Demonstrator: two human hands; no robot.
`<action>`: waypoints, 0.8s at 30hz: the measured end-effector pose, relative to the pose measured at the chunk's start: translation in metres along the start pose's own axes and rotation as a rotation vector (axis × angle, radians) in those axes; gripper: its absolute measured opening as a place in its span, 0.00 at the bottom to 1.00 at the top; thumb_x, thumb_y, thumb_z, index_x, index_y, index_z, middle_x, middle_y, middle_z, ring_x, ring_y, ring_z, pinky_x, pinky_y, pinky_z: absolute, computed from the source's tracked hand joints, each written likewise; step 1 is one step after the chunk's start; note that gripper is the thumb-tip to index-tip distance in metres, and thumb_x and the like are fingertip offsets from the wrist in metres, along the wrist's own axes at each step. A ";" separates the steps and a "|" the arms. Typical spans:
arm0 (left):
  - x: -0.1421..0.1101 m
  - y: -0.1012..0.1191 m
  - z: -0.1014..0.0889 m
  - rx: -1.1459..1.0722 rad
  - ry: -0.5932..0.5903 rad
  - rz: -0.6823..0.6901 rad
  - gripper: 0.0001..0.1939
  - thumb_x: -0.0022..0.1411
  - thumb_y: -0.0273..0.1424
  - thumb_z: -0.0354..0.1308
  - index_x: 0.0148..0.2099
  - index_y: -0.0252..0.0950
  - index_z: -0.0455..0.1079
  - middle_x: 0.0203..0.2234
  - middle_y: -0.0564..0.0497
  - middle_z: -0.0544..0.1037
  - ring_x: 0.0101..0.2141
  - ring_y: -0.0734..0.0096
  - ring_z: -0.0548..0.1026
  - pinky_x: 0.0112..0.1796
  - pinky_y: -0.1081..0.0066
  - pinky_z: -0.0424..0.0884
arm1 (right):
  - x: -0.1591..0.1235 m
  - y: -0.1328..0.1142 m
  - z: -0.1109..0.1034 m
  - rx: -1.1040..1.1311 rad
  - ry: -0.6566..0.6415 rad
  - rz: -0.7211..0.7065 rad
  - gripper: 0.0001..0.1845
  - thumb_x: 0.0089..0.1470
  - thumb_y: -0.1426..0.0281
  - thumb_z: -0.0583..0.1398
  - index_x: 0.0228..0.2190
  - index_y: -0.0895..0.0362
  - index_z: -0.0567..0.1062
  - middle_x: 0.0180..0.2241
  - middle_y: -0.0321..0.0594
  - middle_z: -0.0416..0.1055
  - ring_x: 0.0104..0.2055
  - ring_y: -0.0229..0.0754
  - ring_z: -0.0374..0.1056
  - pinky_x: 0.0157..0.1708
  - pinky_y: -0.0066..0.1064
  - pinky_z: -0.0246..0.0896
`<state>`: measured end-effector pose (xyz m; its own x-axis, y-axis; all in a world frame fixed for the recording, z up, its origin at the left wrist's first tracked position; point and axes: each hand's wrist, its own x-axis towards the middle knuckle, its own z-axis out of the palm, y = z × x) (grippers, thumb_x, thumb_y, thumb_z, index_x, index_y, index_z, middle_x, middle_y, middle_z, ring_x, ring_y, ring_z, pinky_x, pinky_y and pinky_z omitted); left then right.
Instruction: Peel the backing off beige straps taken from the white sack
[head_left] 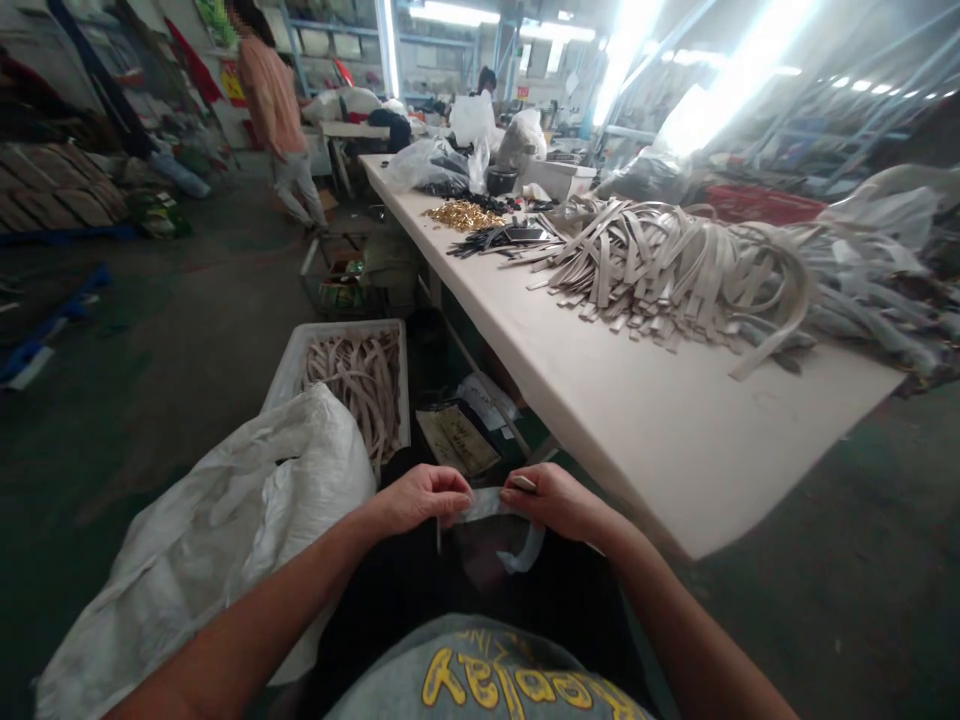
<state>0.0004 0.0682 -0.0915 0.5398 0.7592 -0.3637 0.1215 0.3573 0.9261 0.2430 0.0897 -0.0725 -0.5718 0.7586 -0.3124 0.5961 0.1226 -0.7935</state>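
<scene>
Over my lap, a pale strap (484, 503) stretches between my two hands. My left hand (429, 497) pinches one end, fingers closed, and a thin piece hangs down below it. The other side is gripped by my right hand (556, 500), which also has a small pale object (523, 483) between thumb and fingers; its kind is too small to tell. A curled tail of pale strip hangs beneath the right hand. Both hands are apart from the table.
On the long table (622, 420) to my right lie a heap of grey-beige straps (660, 265) and small gold pieces (466, 215). A white crate (405, 380) of straps and a white sack (247, 530) stand at left. A person (274, 110) is upright in the background.
</scene>
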 end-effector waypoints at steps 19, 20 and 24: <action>-0.014 -0.040 -0.018 0.040 -0.270 -0.290 0.04 0.46 0.28 0.64 0.29 0.36 0.77 0.20 0.53 0.78 0.24 0.71 0.76 0.30 0.72 0.72 | 0.052 0.013 -0.009 -0.133 0.084 -0.010 0.14 0.54 0.62 0.58 0.22 0.58 0.74 0.16 0.32 0.66 0.20 0.34 0.59 0.22 0.25 0.49; -0.012 -0.042 -0.016 0.017 -0.265 -0.287 0.04 0.46 0.28 0.65 0.29 0.35 0.78 0.21 0.53 0.79 0.25 0.70 0.76 0.31 0.72 0.72 | 0.054 0.016 -0.009 -0.119 0.126 -0.001 0.13 0.53 0.63 0.59 0.25 0.58 0.76 0.19 0.33 0.68 0.22 0.35 0.61 0.23 0.25 0.51; -0.004 -0.049 -0.010 -0.207 -0.068 -0.205 0.09 0.48 0.33 0.68 0.30 0.32 0.77 0.26 0.48 0.80 0.27 0.72 0.76 0.33 0.74 0.72 | 0.044 0.028 -0.011 -0.085 0.314 0.062 0.14 0.55 0.62 0.56 0.35 0.57 0.77 0.28 0.37 0.72 0.27 0.37 0.65 0.25 0.25 0.58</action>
<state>-0.0158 0.0534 -0.1361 0.5767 0.6242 -0.5271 0.0650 0.6081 0.7912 0.2412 0.1336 -0.1028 -0.3392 0.9248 -0.1722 0.6769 0.1128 -0.7274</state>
